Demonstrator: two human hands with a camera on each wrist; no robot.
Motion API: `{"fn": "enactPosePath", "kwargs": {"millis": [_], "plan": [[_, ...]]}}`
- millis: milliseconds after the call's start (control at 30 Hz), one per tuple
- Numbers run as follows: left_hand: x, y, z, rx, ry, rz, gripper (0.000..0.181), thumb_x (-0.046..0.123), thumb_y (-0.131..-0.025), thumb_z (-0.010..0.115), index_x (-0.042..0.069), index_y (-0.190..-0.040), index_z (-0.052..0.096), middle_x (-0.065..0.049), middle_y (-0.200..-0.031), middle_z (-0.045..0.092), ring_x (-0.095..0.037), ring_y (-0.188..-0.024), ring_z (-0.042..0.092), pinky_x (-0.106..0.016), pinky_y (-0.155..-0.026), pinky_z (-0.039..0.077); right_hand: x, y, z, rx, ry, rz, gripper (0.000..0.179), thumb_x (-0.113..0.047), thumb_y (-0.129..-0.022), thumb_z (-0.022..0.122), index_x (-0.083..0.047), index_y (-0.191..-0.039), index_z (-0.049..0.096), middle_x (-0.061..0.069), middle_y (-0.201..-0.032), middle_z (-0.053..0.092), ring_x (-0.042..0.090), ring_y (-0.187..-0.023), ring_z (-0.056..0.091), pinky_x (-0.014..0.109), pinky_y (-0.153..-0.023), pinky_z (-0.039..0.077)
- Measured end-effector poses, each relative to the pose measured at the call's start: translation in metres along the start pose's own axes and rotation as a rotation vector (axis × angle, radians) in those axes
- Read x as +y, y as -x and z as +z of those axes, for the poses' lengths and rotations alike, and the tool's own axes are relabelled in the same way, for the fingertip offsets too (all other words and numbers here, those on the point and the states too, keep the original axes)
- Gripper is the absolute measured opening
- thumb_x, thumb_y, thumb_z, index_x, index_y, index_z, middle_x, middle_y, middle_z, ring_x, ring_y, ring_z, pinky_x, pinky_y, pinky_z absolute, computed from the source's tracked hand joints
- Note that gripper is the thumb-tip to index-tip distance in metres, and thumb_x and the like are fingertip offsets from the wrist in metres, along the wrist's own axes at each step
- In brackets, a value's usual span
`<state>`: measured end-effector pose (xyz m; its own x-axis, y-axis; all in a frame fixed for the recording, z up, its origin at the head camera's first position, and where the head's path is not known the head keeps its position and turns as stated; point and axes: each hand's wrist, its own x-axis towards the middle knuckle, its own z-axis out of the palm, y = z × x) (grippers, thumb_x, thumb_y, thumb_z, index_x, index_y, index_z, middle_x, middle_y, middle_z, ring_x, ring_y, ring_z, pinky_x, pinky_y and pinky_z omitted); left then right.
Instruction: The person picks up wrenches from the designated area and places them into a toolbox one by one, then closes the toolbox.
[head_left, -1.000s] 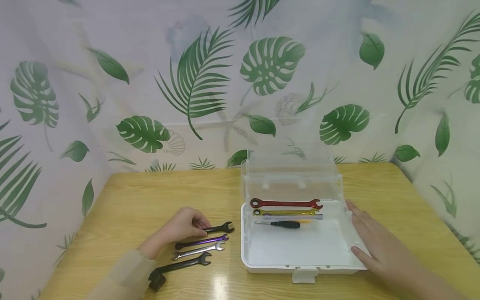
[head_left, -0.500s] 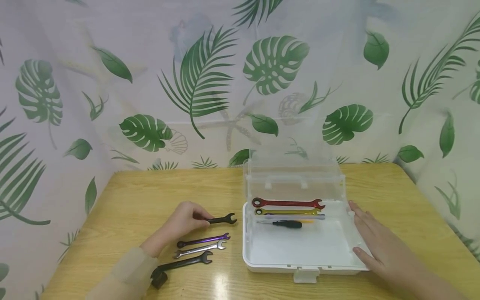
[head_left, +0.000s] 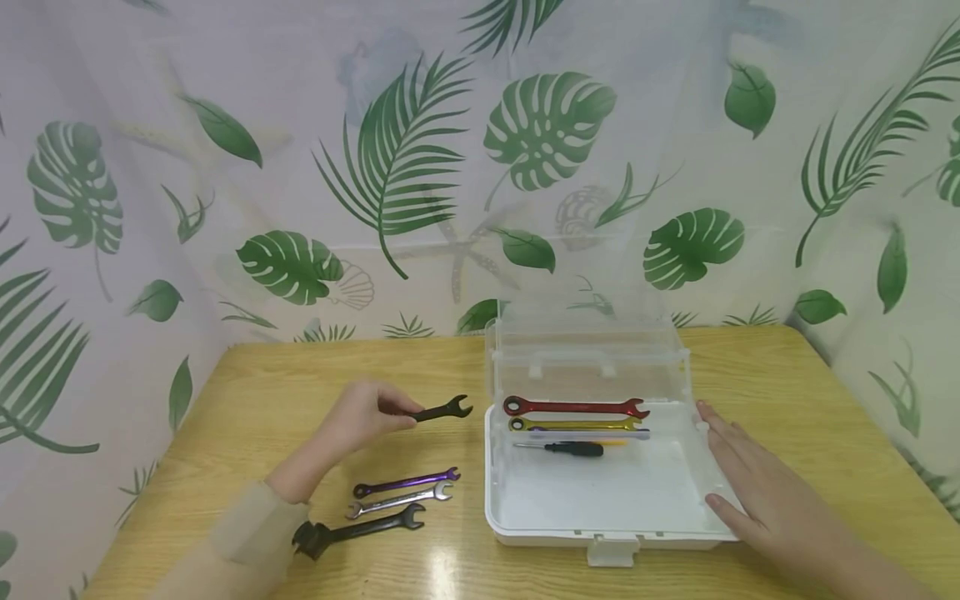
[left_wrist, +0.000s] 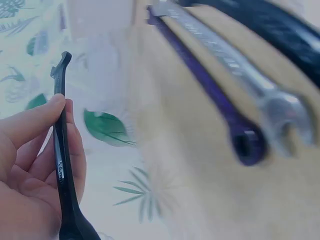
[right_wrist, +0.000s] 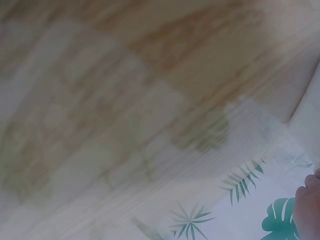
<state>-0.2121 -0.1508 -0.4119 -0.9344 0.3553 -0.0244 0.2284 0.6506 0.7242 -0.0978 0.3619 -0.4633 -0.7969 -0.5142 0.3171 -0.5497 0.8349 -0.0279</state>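
Note:
My left hand (head_left: 367, 417) pinches a small black wrench (head_left: 446, 409) between thumb and fingers, its open-end jaw pointing right toward the box. In the left wrist view the thumb presses along the shank of this black wrench (left_wrist: 61, 155). My right hand (head_left: 768, 496) rests on the right side of a white plastic toolbox (head_left: 540, 536), fingers straight. Below the left hand lie a purple wrench (head_left: 408, 482), a silver wrench (head_left: 401, 500) and a larger black wrench (head_left: 371, 527), side by side on the table. The right wrist view shows only fingertips at its edge.
The toolbox's clear lid (head_left: 592, 358) stands raised at the back. Inside the box are a red wrench (head_left: 573, 408), a yellow wrench (head_left: 581, 425) and a black-handled screwdriver (head_left: 577, 449). A leaf-patterned cloth (head_left: 420, 283) hangs behind the wooden table (head_left: 300, 375).
My left hand has lifted the small black wrench off the row and carried it toward the back of the table. The right hand has kept its place on the box.

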Motion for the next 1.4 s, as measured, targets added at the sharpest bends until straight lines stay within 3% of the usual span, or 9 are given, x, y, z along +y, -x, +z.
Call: {"fn": "enactPosePath", "kwargs": {"millis": [267,467,800,967,1233,1400], "plan": [[0.023,-0.002,-0.008,-0.008,-0.015,0.032,0.013,0.004,-0.093,0.081,0.006,-0.105,0.084,-0.011,-0.104,0.082,-0.019,-0.090,0.076,-0.032,-0.080,0.063,0.000,0.000,0.001,0.025,-0.002,-0.022,0.084,-0.028,-0.096,0.074,0.008,-0.161,0.034,0.007,-0.180,0.014,-0.004,-0.163,-0.008,0.011,-0.129,-0.006],[0.037,-0.009,-0.006,-0.024,-0.014,0.068,0.013,0.004,-0.093,0.080,0.005,-0.106,0.083,-0.012,-0.105,0.082,-0.019,-0.091,0.076,-0.031,-0.080,0.063,0.000,0.000,0.001,-0.002,0.010,0.006,0.084,-0.031,-0.098,0.072,0.006,-0.162,0.033,0.005,-0.180,0.013,-0.007,-0.161,-0.011,0.010,-0.127,-0.008],[0.063,-0.023,0.007,-0.051,0.039,0.115,0.014,0.003,-0.093,0.080,0.003,-0.107,0.083,-0.013,-0.107,0.083,-0.022,-0.095,0.078,-0.029,-0.082,0.064,-0.002,0.000,-0.003,-0.013,0.004,0.010,0.084,-0.031,-0.098,0.072,0.006,-0.163,0.032,0.006,-0.181,0.012,-0.005,-0.162,-0.010,0.010,-0.127,-0.008],[0.076,-0.032,0.015,-0.061,0.034,0.149,0.015,0.004,-0.092,0.081,0.005,-0.107,0.084,-0.012,-0.105,0.083,-0.018,-0.089,0.077,-0.023,-0.076,0.061,-0.002,-0.001,-0.002,0.001,0.004,-0.004,0.083,-0.030,-0.097,0.072,0.008,-0.161,0.035,0.006,-0.180,0.013,-0.004,-0.162,-0.010,0.011,-0.128,-0.007],[0.091,-0.050,0.033,-0.092,0.019,0.222,0.014,0.004,-0.092,0.082,0.004,-0.105,0.084,-0.012,-0.105,0.083,-0.018,-0.090,0.078,-0.018,-0.074,0.059,0.000,-0.003,-0.001,0.030,-0.008,-0.041,0.084,-0.027,-0.096,0.073,0.009,-0.161,0.034,0.009,-0.180,0.015,-0.002,-0.163,-0.007,0.012,-0.129,-0.005],[0.103,-0.056,0.044,-0.129,0.029,0.234,0.016,0.004,-0.092,0.081,0.004,-0.108,0.083,-0.012,-0.106,0.083,-0.022,-0.092,0.079,-0.018,-0.075,0.059,0.001,-0.004,-0.001,0.059,-0.024,-0.071,0.083,-0.024,-0.093,0.074,0.012,-0.158,0.037,0.012,-0.179,0.018,0.001,-0.165,-0.003,0.014,-0.131,-0.003]]}}
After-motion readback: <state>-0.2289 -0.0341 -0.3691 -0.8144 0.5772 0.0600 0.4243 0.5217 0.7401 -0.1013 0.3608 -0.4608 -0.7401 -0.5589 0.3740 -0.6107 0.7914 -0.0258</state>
